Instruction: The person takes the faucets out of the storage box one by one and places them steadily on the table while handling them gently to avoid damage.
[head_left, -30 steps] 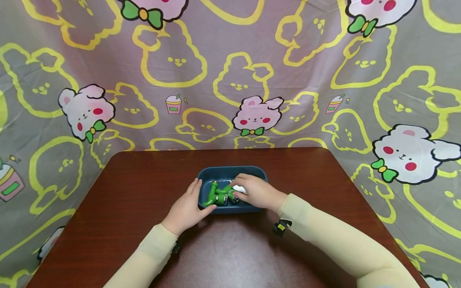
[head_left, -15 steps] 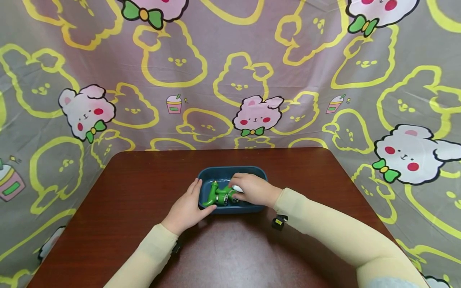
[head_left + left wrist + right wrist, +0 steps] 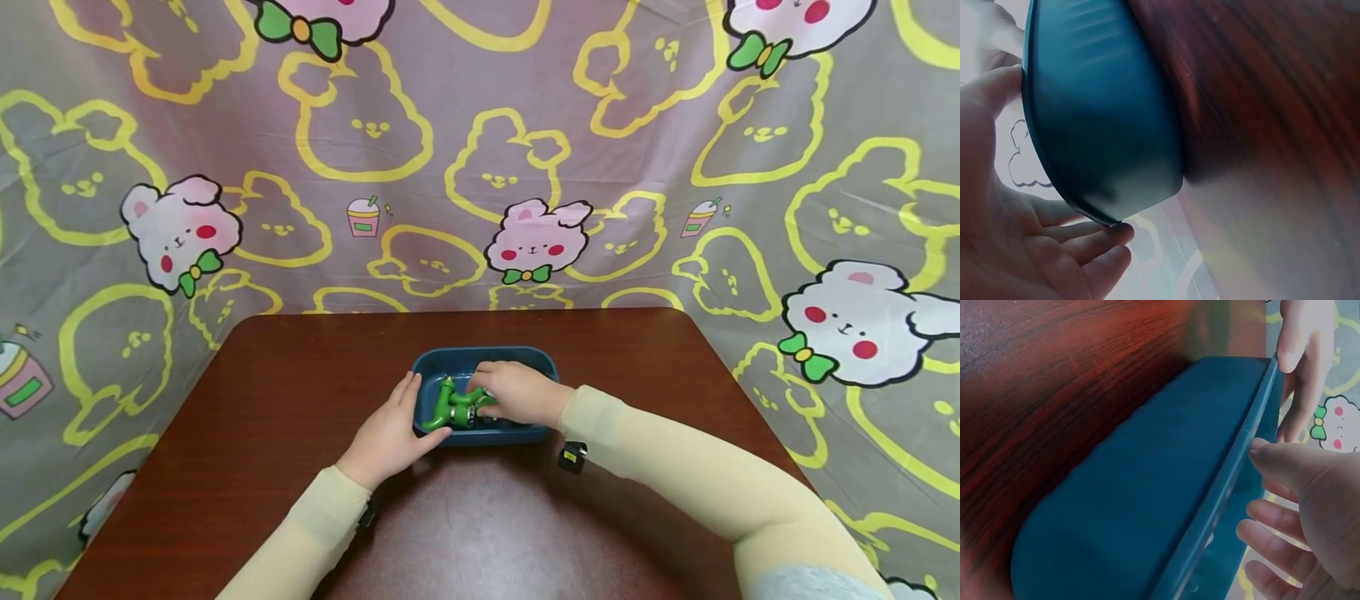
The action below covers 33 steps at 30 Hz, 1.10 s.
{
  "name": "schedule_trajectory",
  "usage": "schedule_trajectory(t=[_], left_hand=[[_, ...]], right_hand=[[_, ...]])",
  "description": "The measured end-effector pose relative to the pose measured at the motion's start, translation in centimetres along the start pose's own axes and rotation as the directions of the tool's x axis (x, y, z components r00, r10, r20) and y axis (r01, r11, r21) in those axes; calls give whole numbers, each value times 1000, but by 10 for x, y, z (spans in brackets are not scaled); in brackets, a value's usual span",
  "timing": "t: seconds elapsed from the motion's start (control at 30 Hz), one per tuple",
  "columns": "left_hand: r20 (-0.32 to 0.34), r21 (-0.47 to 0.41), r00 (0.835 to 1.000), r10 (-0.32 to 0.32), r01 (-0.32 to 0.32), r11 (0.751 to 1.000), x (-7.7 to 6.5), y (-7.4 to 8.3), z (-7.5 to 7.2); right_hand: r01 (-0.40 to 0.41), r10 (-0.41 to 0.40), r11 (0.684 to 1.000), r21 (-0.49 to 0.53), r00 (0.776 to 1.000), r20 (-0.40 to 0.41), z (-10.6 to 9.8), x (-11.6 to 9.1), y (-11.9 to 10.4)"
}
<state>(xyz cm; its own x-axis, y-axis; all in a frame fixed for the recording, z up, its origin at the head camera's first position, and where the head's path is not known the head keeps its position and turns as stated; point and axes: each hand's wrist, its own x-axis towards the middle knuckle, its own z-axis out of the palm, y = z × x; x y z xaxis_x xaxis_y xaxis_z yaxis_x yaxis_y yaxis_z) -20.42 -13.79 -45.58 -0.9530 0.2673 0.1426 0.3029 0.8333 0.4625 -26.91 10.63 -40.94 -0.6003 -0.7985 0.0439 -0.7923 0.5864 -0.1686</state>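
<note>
A dark blue plastic bin (image 3: 429, 360) stands on the table. My left hand (image 3: 386, 433) holds its left front corner, thumb on the front rim, fingers along the left side. In the left wrist view, the thumb and fingertips meet the rim. Green pistol-shaped things (image 3: 441, 414) with rounded black-and-silver ends and a small orange tip lie inside. My right hand (image 3: 521, 392) reaches over the bin's right part, fingers loosely bent above the green pieces. The right wrist view shows a gap between its thumb (image 3: 1282, 456) and fingers, with nothing visible in it. Its palm hides part of the contents.
A dark brown wooden table (image 3: 300, 375) lies under the bin. A grey curtain (image 3: 465, 158) with yellow bear outlines and white rabbit faces hangs behind and on both sides. A small black camera (image 3: 572, 457) sits at the right wrist.
My right hand has slid a little left and deeper over the bin; the white thing under it is covered now. The left hand and the bin have stayed put.
</note>
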Motion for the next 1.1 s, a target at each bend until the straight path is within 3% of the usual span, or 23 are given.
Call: schedule_trajectory(t=[0.5,1.1], left_hand=[[5,-8,1000,3,-3,1000,0,-1,0],[-11,-23,1000,20,-20,1000,0,-5,2]], right_hand=[[29,-24,993,-112,999,49,9,10,-6],[47,-35,985,-163,997,74,21,16,-11]])
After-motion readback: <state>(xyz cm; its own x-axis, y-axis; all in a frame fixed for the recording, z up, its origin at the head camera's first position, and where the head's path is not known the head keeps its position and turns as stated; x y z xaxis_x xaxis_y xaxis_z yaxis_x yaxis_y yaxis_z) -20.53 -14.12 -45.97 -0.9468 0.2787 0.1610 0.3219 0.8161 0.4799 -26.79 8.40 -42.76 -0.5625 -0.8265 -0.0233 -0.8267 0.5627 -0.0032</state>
